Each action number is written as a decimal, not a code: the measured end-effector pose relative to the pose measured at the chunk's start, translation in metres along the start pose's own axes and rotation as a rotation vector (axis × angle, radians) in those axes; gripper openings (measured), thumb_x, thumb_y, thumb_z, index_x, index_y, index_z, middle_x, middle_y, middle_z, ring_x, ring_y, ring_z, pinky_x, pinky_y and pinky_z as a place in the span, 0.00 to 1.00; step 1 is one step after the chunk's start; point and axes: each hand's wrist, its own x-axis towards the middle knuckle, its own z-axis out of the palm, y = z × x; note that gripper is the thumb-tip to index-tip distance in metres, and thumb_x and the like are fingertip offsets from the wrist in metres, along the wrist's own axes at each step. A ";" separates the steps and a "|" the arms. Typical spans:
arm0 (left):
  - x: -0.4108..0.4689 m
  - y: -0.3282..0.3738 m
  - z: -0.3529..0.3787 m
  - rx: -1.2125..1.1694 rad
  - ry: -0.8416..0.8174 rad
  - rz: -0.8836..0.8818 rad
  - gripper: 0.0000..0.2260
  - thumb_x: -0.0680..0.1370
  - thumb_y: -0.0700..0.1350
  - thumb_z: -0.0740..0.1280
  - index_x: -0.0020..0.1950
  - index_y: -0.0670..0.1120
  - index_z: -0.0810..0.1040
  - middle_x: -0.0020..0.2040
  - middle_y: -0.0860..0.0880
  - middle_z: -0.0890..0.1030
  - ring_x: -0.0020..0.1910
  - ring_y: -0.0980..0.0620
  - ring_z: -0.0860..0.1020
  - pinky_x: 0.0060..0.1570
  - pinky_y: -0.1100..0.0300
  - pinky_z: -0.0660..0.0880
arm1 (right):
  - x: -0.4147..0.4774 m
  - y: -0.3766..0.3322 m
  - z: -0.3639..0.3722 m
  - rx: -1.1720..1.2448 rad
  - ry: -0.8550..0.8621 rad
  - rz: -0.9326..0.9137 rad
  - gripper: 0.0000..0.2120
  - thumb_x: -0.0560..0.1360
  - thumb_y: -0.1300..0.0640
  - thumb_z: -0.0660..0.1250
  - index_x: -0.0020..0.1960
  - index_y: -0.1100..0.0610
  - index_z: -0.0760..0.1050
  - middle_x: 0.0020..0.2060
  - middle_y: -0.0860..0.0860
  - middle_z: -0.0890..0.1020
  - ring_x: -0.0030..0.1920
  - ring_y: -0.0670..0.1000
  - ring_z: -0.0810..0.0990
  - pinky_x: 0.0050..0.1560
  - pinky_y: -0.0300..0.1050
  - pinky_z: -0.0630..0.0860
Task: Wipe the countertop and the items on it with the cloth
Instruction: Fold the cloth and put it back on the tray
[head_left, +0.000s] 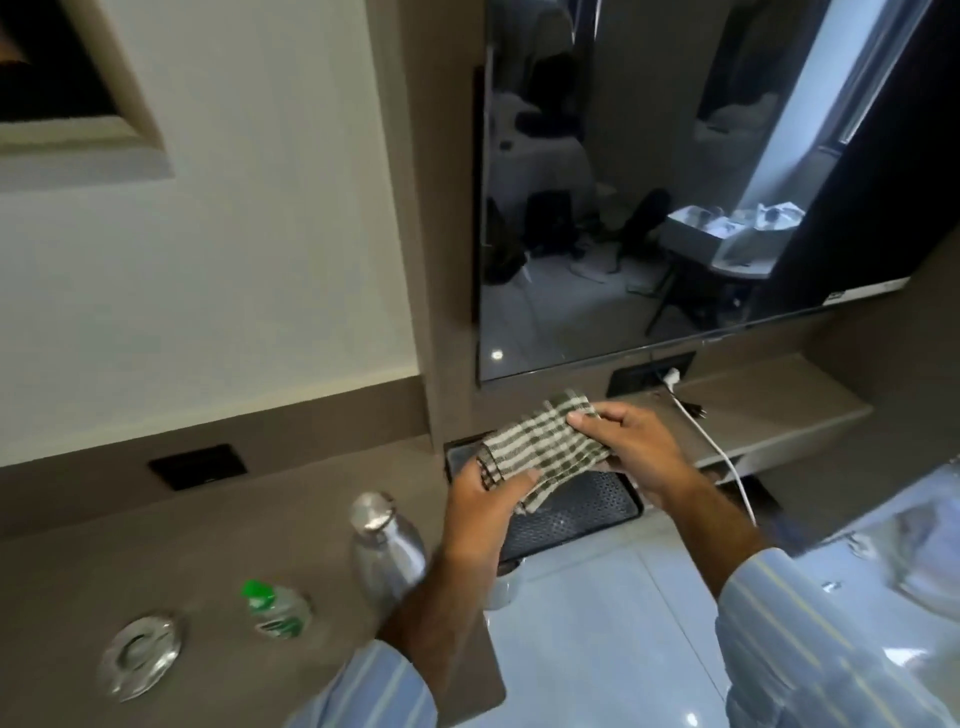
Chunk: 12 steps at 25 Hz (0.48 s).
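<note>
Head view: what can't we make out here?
- Steel bottle: lower right side hidden behind the left hand and forearm.
- Green-capped plastic bottle: label motion-blurred, unreadable.
- Black perforated tray: far part covered by the checked cloth and right hand.
- Glass dish: blurred, contents unclear.

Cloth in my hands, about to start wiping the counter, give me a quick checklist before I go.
1. Cloth held: ok, left hand and right hand both grip it.
2. Cloth folded flat: cannot tell, it looks bunched.
3. Cloth on countertop: not ok, it is above the black perforated tray.
4. Steel bottle upright: ok.
5. Green-capped bottle capped: ok.
6. White cable clear of the counter: ok, it hangs right of the hands.
</note>
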 end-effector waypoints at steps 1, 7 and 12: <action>0.016 -0.017 0.012 0.017 0.068 -0.038 0.11 0.74 0.34 0.74 0.55 0.45 0.83 0.52 0.43 0.87 0.54 0.41 0.85 0.55 0.46 0.81 | 0.013 0.019 -0.015 0.002 0.004 0.051 0.07 0.75 0.56 0.75 0.52 0.57 0.86 0.44 0.56 0.89 0.44 0.52 0.86 0.45 0.46 0.84; 0.112 -0.112 0.022 0.280 0.312 -0.190 0.05 0.74 0.40 0.75 0.47 0.48 0.82 0.45 0.47 0.86 0.48 0.43 0.85 0.50 0.48 0.81 | 0.081 0.132 -0.042 -0.062 -0.015 0.316 0.04 0.76 0.59 0.74 0.50 0.57 0.84 0.46 0.56 0.87 0.46 0.52 0.87 0.52 0.49 0.85; 0.171 -0.201 -0.007 0.525 0.375 -0.341 0.25 0.69 0.56 0.76 0.60 0.44 0.80 0.48 0.50 0.84 0.50 0.40 0.84 0.51 0.46 0.82 | 0.129 0.213 -0.027 -0.218 0.100 0.373 0.11 0.72 0.52 0.78 0.50 0.58 0.87 0.45 0.57 0.89 0.45 0.54 0.89 0.49 0.55 0.87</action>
